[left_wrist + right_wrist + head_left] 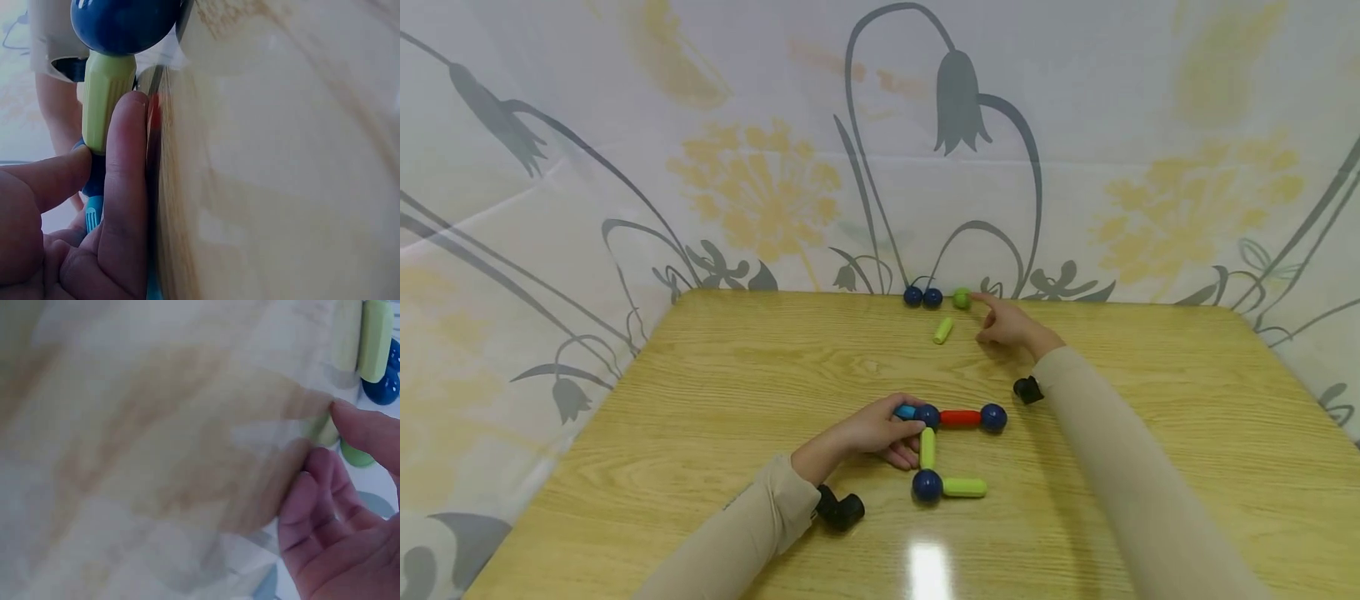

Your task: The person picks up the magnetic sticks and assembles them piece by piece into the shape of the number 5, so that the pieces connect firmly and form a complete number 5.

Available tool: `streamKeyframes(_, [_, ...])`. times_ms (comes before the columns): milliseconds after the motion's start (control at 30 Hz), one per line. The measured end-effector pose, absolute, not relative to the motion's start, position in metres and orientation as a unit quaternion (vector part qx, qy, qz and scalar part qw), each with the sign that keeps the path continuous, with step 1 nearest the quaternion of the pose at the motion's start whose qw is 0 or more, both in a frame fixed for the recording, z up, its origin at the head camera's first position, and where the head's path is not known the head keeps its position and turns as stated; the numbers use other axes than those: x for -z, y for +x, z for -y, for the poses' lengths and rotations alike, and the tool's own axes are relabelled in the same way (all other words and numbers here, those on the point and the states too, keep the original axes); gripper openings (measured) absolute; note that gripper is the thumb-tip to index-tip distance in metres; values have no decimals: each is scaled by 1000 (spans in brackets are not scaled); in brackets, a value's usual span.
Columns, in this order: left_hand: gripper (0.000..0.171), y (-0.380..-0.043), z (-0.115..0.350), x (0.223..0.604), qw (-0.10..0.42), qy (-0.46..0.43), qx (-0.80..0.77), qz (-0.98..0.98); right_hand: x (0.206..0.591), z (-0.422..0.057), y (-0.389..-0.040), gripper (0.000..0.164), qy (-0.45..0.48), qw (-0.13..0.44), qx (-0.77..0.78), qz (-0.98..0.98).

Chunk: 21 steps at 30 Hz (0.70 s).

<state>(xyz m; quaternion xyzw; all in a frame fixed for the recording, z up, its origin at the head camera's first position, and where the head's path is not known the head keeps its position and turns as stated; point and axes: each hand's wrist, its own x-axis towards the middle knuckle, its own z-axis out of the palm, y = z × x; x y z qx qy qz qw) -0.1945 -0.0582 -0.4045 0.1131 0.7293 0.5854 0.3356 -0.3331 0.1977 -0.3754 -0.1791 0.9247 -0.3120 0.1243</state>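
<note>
My left hand (876, 429) grips a joined figure of magnetic balls and rods at its corner, with the thumb at a dark blue ball (928, 416). From this ball run a light blue rod (905, 412), partly hidden by the fingers, a red rod (960, 418) ending in a blue ball (993, 417), and a yellow-green rod (928, 450). That last rod meets a nearer blue ball (927, 486), which bears another yellow-green rod (965, 487). Far back, my right hand (1011, 323) stretches its index finger to the edge of a green ball (962, 298); its other fingers are loosely bent.
Two dark blue balls (922, 297) sit side by side at the table's back edge, left of the green one. A loose yellow-green rod (943, 331) lies in front of them. Behind the wooden table (760, 367) hangs a flower-patterned cloth (760, 125).
</note>
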Motion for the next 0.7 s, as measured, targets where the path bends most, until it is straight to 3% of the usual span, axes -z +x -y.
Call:
streamKeyframes(300, [42,-194,59,405,332,106,-591,-728,370,-194,-338,74,-179,158,326,-915])
streamKeyframes(533, [43,-194,60,405,330,107,-592,-728,369,-191,-339,79,-199,146,302,-921])
streamKeyframes(700, [42,-194,60,405,331,103,-592,-727,369,-188,-343,67,-216,117,280,-928])
